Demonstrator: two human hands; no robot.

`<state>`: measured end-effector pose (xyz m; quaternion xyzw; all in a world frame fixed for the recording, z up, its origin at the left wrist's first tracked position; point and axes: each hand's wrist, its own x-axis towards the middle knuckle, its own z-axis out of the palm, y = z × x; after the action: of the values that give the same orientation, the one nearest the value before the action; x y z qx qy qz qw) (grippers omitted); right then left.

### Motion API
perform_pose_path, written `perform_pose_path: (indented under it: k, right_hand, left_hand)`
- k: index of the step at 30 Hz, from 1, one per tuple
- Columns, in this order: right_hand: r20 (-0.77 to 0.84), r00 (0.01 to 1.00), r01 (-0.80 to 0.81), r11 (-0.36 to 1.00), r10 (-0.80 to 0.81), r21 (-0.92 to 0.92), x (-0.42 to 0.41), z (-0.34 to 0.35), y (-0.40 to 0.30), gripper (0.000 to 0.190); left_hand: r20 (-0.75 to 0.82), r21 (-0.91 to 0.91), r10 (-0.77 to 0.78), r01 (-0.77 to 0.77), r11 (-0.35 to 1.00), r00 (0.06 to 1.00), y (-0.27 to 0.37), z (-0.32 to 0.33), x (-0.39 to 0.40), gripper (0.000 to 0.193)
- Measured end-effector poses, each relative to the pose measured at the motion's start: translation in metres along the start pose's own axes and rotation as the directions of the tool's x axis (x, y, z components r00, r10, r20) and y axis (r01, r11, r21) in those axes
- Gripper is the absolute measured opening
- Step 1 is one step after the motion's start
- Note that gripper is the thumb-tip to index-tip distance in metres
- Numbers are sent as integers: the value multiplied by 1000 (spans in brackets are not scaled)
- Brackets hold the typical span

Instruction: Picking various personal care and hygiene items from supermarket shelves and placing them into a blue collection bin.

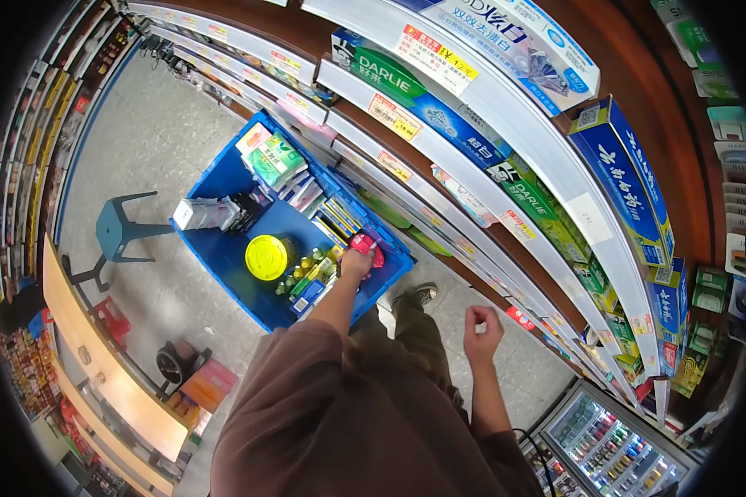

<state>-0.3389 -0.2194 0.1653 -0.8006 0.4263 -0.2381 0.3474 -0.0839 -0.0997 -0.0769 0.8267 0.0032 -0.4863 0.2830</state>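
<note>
My left hand [355, 264] reaches into a blue plastic crate [221, 270] and grips a red package [378, 253] at its near right corner. Beside that hand lie several small bottles with yellow-green contents [298, 271] and a blue-and-white box [308, 296]. A tub with a yellow lid [267, 257] stands on the crate floor. Farther in are a green-and-white tissue pack [276, 160], white packs [205, 214] and a row of thin yellow-edged boxes [336, 222]. My right hand [483, 332] hangs over the floor beside the shelves, fingers curled around nothing.
Shelving [404, 124] holding toothpaste boxes [385, 77] runs close along the right. Left of the crate stand a blue stool [122, 227] and a wooden counter [109, 348]. At bottom right is a glass-fronted drinks cooler [609, 441]. My shoe [426, 293] rests just beside the crate.
</note>
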Motion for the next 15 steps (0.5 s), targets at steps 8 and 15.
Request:
perform_pose_path:
  k: [8,15]
  right_hand:
    - [92,995,-48,999,48,-2,-37,3,-7,4]
    - [43,994,-107,990,103,93,-34,13,-12,5]
  left_hand:
    - [-97,235,-46,68,970,994,-11,26,40,56]
    - [-197,192,202,-164,968,959,-50,-17,14,41]
